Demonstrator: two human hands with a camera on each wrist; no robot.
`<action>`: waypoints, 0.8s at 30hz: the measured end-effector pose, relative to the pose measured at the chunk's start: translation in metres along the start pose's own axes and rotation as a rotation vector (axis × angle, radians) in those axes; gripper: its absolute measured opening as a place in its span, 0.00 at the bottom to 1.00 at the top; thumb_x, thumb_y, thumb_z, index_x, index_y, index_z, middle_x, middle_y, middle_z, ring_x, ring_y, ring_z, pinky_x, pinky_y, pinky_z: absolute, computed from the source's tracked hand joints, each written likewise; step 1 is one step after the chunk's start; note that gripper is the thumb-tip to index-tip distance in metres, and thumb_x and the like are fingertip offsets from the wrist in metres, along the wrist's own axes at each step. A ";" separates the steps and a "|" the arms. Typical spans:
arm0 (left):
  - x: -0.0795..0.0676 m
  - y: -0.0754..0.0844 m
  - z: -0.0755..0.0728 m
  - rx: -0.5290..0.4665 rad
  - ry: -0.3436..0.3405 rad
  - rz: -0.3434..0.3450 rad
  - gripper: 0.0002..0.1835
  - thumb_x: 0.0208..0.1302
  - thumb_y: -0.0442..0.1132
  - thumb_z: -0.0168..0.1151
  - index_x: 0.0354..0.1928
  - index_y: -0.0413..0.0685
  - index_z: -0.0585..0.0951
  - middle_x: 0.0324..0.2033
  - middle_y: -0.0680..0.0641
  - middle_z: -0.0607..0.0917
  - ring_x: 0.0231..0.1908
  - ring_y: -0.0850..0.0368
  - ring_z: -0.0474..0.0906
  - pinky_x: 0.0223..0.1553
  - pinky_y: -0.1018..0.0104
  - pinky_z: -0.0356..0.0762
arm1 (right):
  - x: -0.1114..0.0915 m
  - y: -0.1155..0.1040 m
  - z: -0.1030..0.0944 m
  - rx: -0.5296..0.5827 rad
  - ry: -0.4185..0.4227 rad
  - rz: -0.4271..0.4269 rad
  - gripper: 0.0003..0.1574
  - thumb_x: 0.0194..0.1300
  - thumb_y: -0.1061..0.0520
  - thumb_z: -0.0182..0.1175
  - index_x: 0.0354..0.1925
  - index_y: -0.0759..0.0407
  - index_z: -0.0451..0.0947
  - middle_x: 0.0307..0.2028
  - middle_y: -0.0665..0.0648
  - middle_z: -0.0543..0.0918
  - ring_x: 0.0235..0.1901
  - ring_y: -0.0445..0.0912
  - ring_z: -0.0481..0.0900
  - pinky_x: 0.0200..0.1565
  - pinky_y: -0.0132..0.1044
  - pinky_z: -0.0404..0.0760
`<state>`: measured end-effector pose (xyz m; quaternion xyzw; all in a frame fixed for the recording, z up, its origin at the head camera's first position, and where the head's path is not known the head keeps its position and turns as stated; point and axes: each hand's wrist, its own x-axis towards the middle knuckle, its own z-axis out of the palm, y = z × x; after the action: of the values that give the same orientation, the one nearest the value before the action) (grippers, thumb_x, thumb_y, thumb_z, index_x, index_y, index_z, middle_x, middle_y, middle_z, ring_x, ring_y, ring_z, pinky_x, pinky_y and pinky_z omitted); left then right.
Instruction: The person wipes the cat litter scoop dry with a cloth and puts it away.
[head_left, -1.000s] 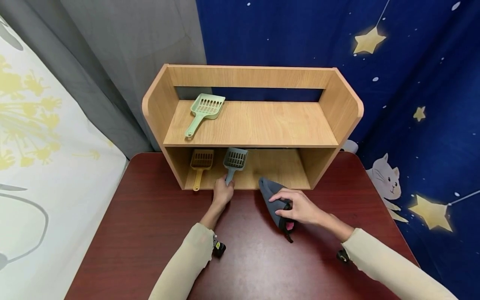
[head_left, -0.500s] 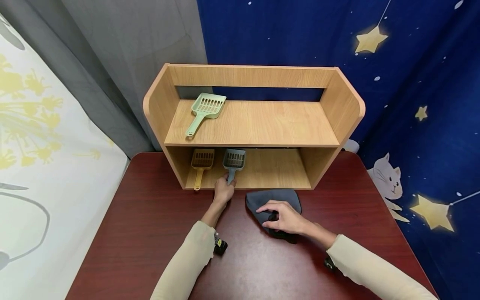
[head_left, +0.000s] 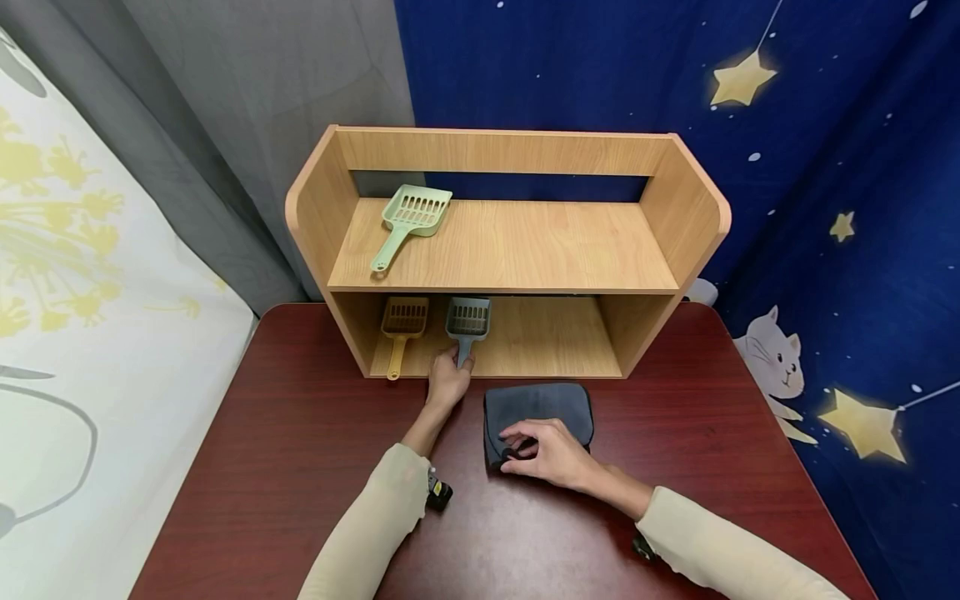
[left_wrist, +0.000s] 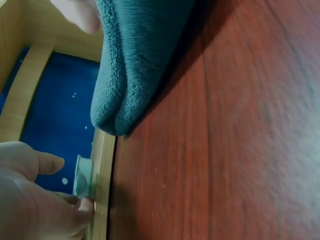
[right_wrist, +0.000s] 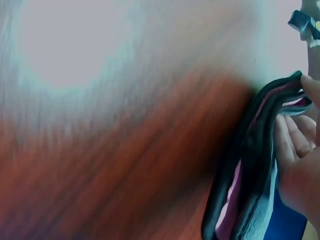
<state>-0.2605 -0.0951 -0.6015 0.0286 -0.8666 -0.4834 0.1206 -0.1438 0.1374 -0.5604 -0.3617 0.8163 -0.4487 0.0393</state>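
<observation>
Beneath the shelf's lower compartment edge, my left hand (head_left: 447, 381) holds the handle of a grey-blue litter scoop (head_left: 468, 318), which lies with its slotted head inside. In the left wrist view the scoop (left_wrist: 83, 175) shows end-on at my left fingers (left_wrist: 50, 163). My right hand (head_left: 553, 457) pinches the near edge of a dark grey, fleecy folded pouch (head_left: 538, 403) on the table in front of the shelf. The right wrist view shows the pouch (right_wrist: 257, 150) edge-on, with black trim and a pink inside, its corner between thumb and fingers.
A two-level wooden shelf (head_left: 525, 250) stands at the back of the dark red table (head_left: 315, 433). On its upper board lies a green litter scoop (head_left: 412, 212); a yellow one (head_left: 405, 321) is below, left of the grey-blue scoop. Curtains hang behind.
The pouch has turned from standing slanted to lying squarely before the shelf, and my right hand has moved left and nearer with it. The grey-blue scoop has straightened slightly in my left hand.
</observation>
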 end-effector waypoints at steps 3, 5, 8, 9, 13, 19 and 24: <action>-0.003 0.001 -0.003 0.042 -0.005 0.047 0.21 0.72 0.41 0.64 0.58 0.31 0.84 0.43 0.32 0.87 0.50 0.33 0.80 0.55 0.41 0.75 | -0.003 -0.006 0.006 -0.123 0.012 -0.068 0.19 0.61 0.54 0.80 0.48 0.61 0.89 0.45 0.55 0.91 0.43 0.44 0.89 0.46 0.39 0.88; -0.010 0.012 -0.013 0.049 -0.019 0.059 0.25 0.73 0.41 0.64 0.63 0.28 0.81 0.53 0.28 0.84 0.58 0.30 0.77 0.61 0.37 0.72 | -0.005 -0.011 0.009 -0.223 0.004 -0.116 0.17 0.61 0.52 0.79 0.46 0.59 0.90 0.46 0.54 0.91 0.46 0.45 0.88 0.49 0.41 0.87; -0.022 0.032 -0.031 0.078 -0.056 0.066 0.27 0.73 0.38 0.65 0.66 0.27 0.77 0.60 0.26 0.79 0.62 0.28 0.73 0.65 0.36 0.69 | -0.007 -0.016 0.012 -0.334 -0.033 -0.147 0.18 0.63 0.49 0.78 0.47 0.56 0.91 0.50 0.53 0.89 0.51 0.46 0.86 0.53 0.44 0.85; -0.026 0.039 -0.038 0.095 -0.074 0.060 0.27 0.74 0.38 0.65 0.68 0.27 0.76 0.62 0.26 0.78 0.64 0.29 0.72 0.66 0.36 0.68 | -0.008 -0.018 0.011 -0.346 -0.050 -0.146 0.18 0.64 0.49 0.77 0.47 0.56 0.91 0.51 0.53 0.89 0.52 0.46 0.85 0.53 0.44 0.85; -0.038 0.047 -0.054 0.194 -0.128 0.068 0.29 0.75 0.40 0.65 0.71 0.32 0.75 0.66 0.29 0.76 0.66 0.31 0.72 0.65 0.38 0.71 | -0.011 -0.024 0.002 -0.342 -0.106 -0.125 0.18 0.67 0.50 0.75 0.51 0.57 0.90 0.54 0.54 0.87 0.55 0.47 0.82 0.56 0.45 0.84; -0.054 0.046 -0.088 0.297 -0.128 0.152 0.32 0.74 0.44 0.68 0.73 0.34 0.73 0.65 0.30 0.76 0.66 0.33 0.72 0.62 0.37 0.74 | -0.023 -0.020 -0.025 -0.365 -0.052 -0.143 0.20 0.67 0.52 0.74 0.53 0.60 0.88 0.55 0.56 0.87 0.57 0.49 0.82 0.57 0.47 0.82; -0.065 0.036 -0.123 0.384 -0.078 0.253 0.34 0.73 0.46 0.69 0.73 0.32 0.73 0.64 0.30 0.76 0.63 0.33 0.74 0.61 0.38 0.75 | -0.039 -0.008 -0.056 -0.445 0.020 -0.126 0.21 0.66 0.53 0.75 0.53 0.62 0.88 0.53 0.57 0.87 0.55 0.50 0.83 0.55 0.48 0.83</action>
<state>-0.1665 -0.1675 -0.5207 -0.0762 -0.9433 -0.2916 0.1391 -0.1324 0.1980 -0.5310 -0.4073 0.8713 -0.2627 -0.0774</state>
